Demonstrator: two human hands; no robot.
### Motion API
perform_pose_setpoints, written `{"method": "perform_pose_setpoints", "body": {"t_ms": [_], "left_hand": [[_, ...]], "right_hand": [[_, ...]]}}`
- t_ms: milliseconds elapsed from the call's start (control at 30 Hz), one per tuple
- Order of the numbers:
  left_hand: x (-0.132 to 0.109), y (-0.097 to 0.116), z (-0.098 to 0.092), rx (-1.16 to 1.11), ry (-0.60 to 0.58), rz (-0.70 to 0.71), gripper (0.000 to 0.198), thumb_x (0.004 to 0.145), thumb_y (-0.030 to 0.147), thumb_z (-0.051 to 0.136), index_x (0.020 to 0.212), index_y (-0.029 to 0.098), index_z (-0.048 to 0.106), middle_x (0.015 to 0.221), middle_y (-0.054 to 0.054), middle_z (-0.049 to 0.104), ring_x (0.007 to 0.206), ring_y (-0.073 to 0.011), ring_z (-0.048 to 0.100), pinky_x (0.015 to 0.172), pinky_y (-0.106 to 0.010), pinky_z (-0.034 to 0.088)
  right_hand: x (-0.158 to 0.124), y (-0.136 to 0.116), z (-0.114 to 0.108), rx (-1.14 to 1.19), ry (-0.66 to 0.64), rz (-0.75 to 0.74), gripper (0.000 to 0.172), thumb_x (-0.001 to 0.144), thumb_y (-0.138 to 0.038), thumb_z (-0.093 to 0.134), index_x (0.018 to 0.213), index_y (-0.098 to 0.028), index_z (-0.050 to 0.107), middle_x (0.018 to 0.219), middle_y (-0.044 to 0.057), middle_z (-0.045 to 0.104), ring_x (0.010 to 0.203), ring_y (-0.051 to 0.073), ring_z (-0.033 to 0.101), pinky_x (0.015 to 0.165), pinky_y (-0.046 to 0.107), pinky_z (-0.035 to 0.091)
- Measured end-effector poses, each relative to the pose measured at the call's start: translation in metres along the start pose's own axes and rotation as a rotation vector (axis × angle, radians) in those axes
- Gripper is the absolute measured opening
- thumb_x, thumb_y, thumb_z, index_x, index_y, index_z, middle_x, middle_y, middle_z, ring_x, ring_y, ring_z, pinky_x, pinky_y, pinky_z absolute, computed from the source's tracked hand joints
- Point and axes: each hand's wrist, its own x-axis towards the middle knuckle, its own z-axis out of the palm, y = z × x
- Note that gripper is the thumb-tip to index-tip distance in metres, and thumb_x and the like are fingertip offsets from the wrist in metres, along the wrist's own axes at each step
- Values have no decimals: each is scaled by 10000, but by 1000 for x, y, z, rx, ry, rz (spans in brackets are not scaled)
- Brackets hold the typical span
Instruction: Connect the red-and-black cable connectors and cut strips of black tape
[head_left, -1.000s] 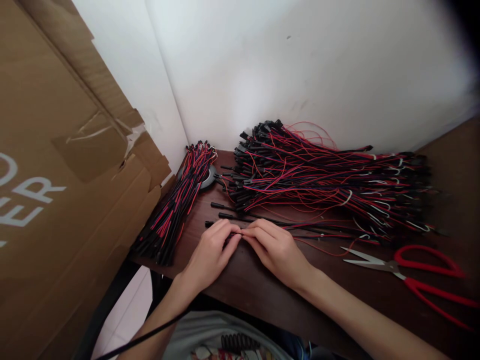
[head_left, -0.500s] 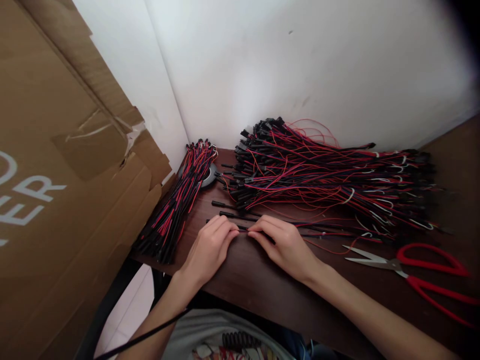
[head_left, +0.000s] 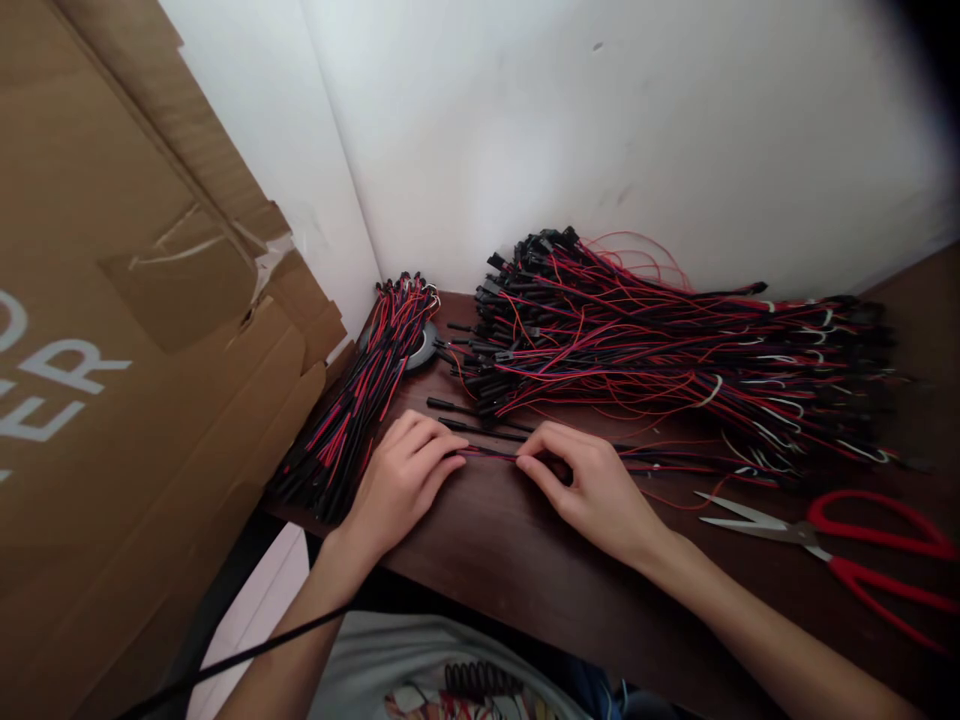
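A thin red-and-black wire (head_left: 491, 453) runs between my two hands, just above the dark table. My left hand (head_left: 409, 475) pinches its left part with thumb and fingers; the end there is hidden under the hand. The fingertips of my right hand (head_left: 581, 480) are closed on the same wire, a short span to the right. Behind the hands lie a few loose wires with black sleeved ends (head_left: 480, 430). A large heap of red, black and blue wires (head_left: 637, 340) with black connectors is at the back, partly tied with white ties.
To the left lies a smaller wire bundle (head_left: 360, 400), with a grey tape roll (head_left: 424, 345) beside it. Red-handled scissors (head_left: 814, 540) lie opened at the right. A cardboard box (head_left: 150, 300) stands at the left, against a white wall (head_left: 562, 120).
My hands have moved apart along the wire, the left one leftward and the right one rightward, so a longer span shows between them. The view has shifted slightly.
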Motion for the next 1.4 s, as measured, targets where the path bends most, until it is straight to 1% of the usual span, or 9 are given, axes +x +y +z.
{"method": "perform_pose_setpoints", "body": {"t_ms": [100,200,367,433,567,633,833,1067,1400], "left_hand": [[-2,-4,-3,8,48,-25,158,900,179,611,1049,171,664,998,-80,633,961,-200,522,860,-362,465],[-5,-5,-5,12,61,-49,180,890,189,628,1066,180,662,1022,-76,626,977,-201,527,868,-366,466],[-9,-6,-7,-3,43,-172,388,838,267,700,1204,195,594,1093,-76,605,1027,-217,551,912,-385,465],[-11,-7,-7,-9,34,-197,414,832,257,705,1224,203,580,1093,-68,599,1002,-207,562,893,-370,476],[-12,-9,-5,-38,55,-219,395,836,195,696,1215,204,583,1036,-47,608,847,-157,563,762,-295,496],[-12,-9,-4,-60,64,-219,370,837,172,691,1194,200,597,1025,-44,618,825,-147,561,742,-278,495],[-12,-8,-4,-69,90,-210,290,826,128,690,1109,167,638,969,-45,640,790,-144,566,744,-284,498],[-12,-11,-2,-61,130,-169,93,846,139,669,929,159,705,947,-65,674,906,-183,620,830,-331,511],[-12,-13,1,-39,128,-183,78,832,128,679,896,137,722,936,-85,676,893,-192,622,821,-339,517]], "right_hand": [[-1,-1,4,12,48,-5,140,881,-128,563,754,-178,598,833,50,601,753,166,582,676,289,467],[-1,-1,6,10,77,1,125,875,-125,570,771,-176,616,849,51,572,780,170,570,707,297,469],[-2,-2,9,-8,99,-2,131,889,-123,548,781,-162,611,855,57,553,795,172,556,722,300,463],[-3,-2,11,-14,103,-15,133,892,-121,538,783,-154,605,858,62,546,798,174,551,724,302,460],[-3,-4,16,-2,101,-26,131,892,-113,529,783,-147,595,852,62,538,788,172,544,716,301,456],[-3,-4,20,1,93,-25,130,890,-110,530,783,-149,593,850,61,538,789,173,543,717,304,456],[0,-5,28,-10,103,-39,125,886,-105,532,790,-147,602,857,71,544,808,184,548,731,315,463],[1,-4,32,-52,115,-40,137,882,-103,532,780,-158,604,847,70,555,804,190,557,721,317,470],[2,-3,31,-45,109,-19,124,862,-109,549,770,-143,624,828,70,554,779,186,559,711,318,473]]}}
